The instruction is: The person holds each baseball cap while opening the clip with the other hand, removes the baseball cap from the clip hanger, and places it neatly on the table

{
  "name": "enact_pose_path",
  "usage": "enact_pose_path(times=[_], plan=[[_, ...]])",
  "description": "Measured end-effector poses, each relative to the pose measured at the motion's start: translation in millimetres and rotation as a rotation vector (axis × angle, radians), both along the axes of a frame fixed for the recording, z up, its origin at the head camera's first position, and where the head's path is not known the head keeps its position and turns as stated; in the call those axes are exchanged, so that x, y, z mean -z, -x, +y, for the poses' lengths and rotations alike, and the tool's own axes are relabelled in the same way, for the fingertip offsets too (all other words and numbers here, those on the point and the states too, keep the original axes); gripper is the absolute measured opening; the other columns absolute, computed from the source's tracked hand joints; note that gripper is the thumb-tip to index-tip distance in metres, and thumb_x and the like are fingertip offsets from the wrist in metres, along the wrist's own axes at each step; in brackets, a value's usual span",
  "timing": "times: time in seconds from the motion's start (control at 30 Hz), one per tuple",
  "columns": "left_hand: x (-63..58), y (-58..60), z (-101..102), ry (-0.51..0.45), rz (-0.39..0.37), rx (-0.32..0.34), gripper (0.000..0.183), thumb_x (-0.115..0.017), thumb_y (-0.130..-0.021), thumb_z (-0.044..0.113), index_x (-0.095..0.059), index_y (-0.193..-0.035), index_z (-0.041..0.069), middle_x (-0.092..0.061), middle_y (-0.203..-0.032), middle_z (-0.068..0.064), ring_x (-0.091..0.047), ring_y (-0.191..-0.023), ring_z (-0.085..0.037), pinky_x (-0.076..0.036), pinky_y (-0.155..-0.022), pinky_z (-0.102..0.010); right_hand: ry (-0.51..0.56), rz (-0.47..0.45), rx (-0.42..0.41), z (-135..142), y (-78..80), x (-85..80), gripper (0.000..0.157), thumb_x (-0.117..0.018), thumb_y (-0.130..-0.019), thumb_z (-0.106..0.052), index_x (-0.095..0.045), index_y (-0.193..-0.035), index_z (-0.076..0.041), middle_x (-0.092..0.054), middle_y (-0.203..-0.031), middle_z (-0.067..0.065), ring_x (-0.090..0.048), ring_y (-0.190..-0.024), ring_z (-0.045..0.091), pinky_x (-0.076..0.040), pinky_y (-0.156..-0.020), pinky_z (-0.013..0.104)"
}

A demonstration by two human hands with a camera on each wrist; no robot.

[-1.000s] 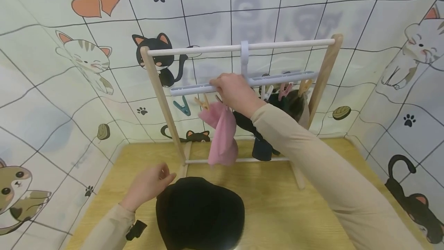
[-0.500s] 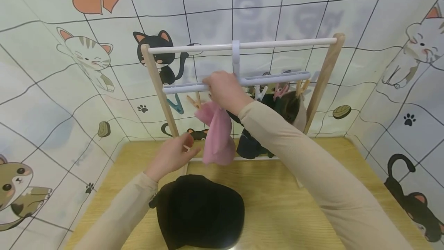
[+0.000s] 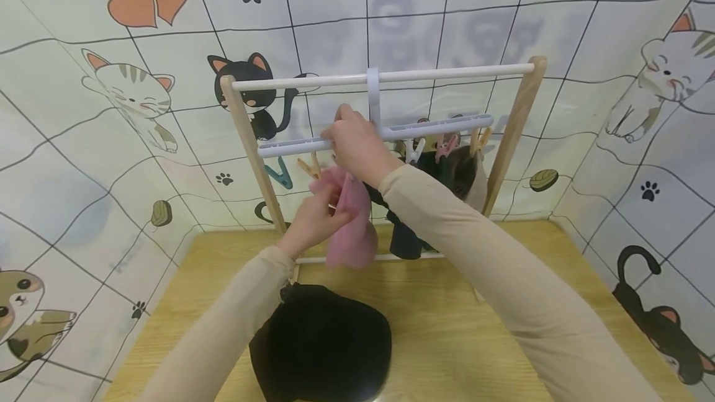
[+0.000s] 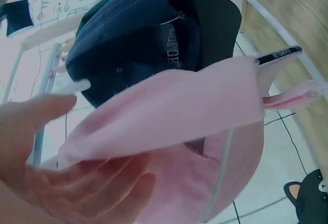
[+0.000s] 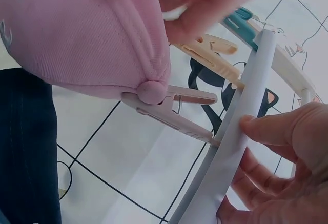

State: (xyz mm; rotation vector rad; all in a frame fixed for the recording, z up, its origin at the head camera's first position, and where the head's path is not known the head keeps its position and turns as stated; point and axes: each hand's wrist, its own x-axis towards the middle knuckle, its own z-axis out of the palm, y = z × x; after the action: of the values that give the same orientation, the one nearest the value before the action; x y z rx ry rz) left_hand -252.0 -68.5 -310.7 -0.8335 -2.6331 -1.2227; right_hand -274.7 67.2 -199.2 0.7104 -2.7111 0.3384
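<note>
A pink baseball cap [image 3: 353,237] hangs from a clip hanger [image 3: 447,125]. In the right wrist view a pale pink clothespin [image 5: 171,112] holds it beside its top button. My right hand [image 3: 360,144] grips the hanger's bar, thumb on one side and fingers on the other. My left hand [image 3: 317,219] is at the cap's left side. In the left wrist view its fingers [image 4: 118,180] extend under the cap's pink strap [image 4: 179,106], while the thumb stands apart from the cloth. A yellow clothespin [image 5: 212,60] is near the left fingertips.
A wooden rack [image 3: 525,110] carries the hanger on its white rod [image 3: 452,72]. Behind the pink cap hangs a navy cap [image 4: 128,49]. A teal clothespin [image 3: 280,174] is at the hanger's left end. A black cap [image 3: 324,346] lies on the wooden table [image 3: 447,340].
My left hand has risen from beside the black cap to the pink cap, moving right. The hanger has shifted slightly left along the rod with my right hand still gripping it.
</note>
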Motion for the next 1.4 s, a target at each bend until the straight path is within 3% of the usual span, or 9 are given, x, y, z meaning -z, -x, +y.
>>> enact_pose_path(times=[0.1,0.23,0.37,0.5,0.67,0.87,1.07,1.2,1.4], plan=[[-1.2,4.4,9,-0.013,0.043,-0.027,0.031,-0.064,-0.085,0.006,-0.054,-0.112,-0.005,-0.064,-0.105,-0.019,-0.064,-0.095,-0.032,-0.052,-0.081,-0.040,0.009,0.006,-0.019,2,0.1,0.5,0.035,-0.056,-0.092,0.003,-0.070,-0.119,-0.012,-0.053,-0.102,0.012,-0.051,-0.093,0.027,-0.043,-0.078,0.034],[-2.3,9.2,15,-0.028,0.061,-0.060,0.016,-0.061,-0.084,0.000,-0.053,-0.097,-0.005,-0.058,-0.083,-0.015,-0.059,-0.078,-0.031,-0.049,-0.069,-0.038,0.015,0.025,-0.069,7,0.9,1.7,0.034,-0.054,-0.094,0.000,-0.068,-0.122,-0.013,-0.053,-0.102,0.012,-0.051,-0.093,0.026,-0.043,-0.078,0.033],[-3.0,10.8,17,0.008,0.049,-0.072,0.026,-0.059,-0.084,-0.001,-0.053,-0.109,-0.006,-0.056,-0.080,-0.015,-0.055,-0.074,-0.031,-0.047,-0.069,-0.041,0.007,0.073,-0.089,14,-0.1,3.8,0.031,-0.056,-0.096,-0.006,-0.067,-0.123,-0.015,-0.053,-0.103,0.009,-0.051,-0.093,0.023,-0.045,-0.074,0.032],[-3.8,11.4,18,0.041,0.036,-0.074,0.032,-0.059,-0.085,-0.002,-0.051,-0.115,-0.005,-0.057,-0.081,-0.015,-0.057,-0.077,-0.032,-0.048,-0.073,-0.044,-0.002,0.283,-0.047,18,-5.0,11.9,0.018,-0.062,-0.094,-0.016,-0.067,-0.108,-0.006,-0.054,-0.094,0.009,-0.053,-0.084,0.025,-0.046,-0.067,0.034],[-3.3,13.3,18,0.080,0.051,-0.080,0.025,-0.061,-0.085,-0.003,-0.052,-0.109,-0.004,-0.052,-0.073,-0.010,-0.053,-0.069,-0.028,-0.046,-0.066,-0.041,-0.013,0.495,0.057,20,-16.5,24.7,0.026,-0.065,-0.092,-0.027,-0.057,-0.091,-0.002,-0.053,-0.080,0.009,-0.055,-0.071,0.026,-0.045,-0.060,0.035],[-6.3,11.9,18,0.125,0.041,-0.107,0.010,-0.060,-0.085,-0.004,-0.052,-0.089,-0.001,-0.044,-0.065,-0.004,-0.046,-0.061,-0.021,-0.041,-0.057,-0.033,-0.086,0.416,0.130,19,-25.2,31.7,0.039,-0.060,-0.093,-0.041,-0.057,-0.070,-0.010,-0.052,-0.062,0.003,-0.055,-0.059,0.023,-0.044,-0.057,0.036],[-10.3,7.6,16,0.123,-0.018,-0.113,0.032,-0.059,-0.084,-0.005,-0.039,-0.064,0.008,-0.034,-0.058,0.000,-0.039,-0.054,-0.016,-0.033,-0.050,-0.026,-0.145,0.365,0.152,14,-22.3,28.2,0.056,-0.060,-0.091,-0.050,-0.043,-0.052,-0.014,-0.033,-0.049,-0.002,-0.034,-0.045,0.016,-0.027,-0.040,0.030],[-14.0,1.4,16,0.126,-0.028,-0.102,0.033,-0.060,-0.084,-0.005,-0.039,-0.063,0.009,-0.035,-0.057,0.000,-0.040,-0.053,-0.014,-0.033,-0.049,-0.024,-0.196,0.296,0.171,10,-20.0,19.1,0.059,-0.061,-0.087,-0.059,-0.044,-0.052,-0.014,-0.028,-0.049,-0.004,-0.028,-0.044,0.013,-0.025,-0.039,0.028],[-21.9,-8.9,17,0.107,0.011,-0.027,0.026,-0.062,-0.083,-0.006,-0.044,-0.067,0.006,-0.036,-0.061,0.001,-0.039,-0.056,-0.013,-0.032,-0.052,-0.024,-0.246,0.227,0.177,3,-19.6,10.8,0.048,-0.065,-0.085,-0.056,-0.059,-0.064,-0.013,-0.041,-0.053,-0.002,-0.041,-0.048,0.016,-0.037,-0.042,0.033]])
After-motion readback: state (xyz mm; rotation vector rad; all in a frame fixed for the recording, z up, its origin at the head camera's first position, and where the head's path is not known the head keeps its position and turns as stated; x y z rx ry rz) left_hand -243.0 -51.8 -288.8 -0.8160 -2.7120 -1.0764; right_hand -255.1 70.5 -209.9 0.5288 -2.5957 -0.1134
